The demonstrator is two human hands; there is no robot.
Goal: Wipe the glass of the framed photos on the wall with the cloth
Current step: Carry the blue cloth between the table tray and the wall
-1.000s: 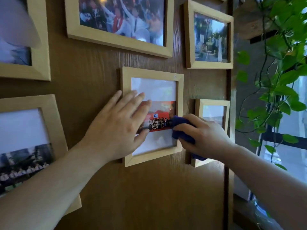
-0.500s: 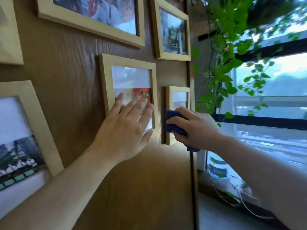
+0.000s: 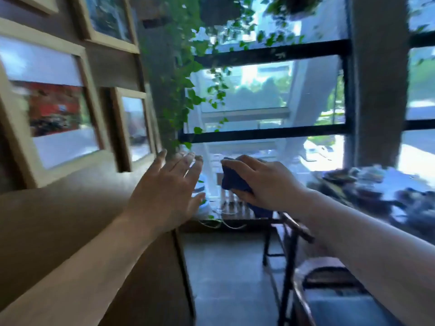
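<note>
- Head view: my right hand (image 3: 266,182) grips the cloth (image 3: 233,181), off the framed photos (image 3: 131,124).
- My left hand (image 3: 169,187) is spread, empty (clear of the wall).
- I'd brace each frame, wiping flat.

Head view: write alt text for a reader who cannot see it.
Both hands are off the wall: the right hand grips a blue cloth, and the left hand is open. Wooden framed photos hang at left; a window with trailing vines lies ahead.
</note>
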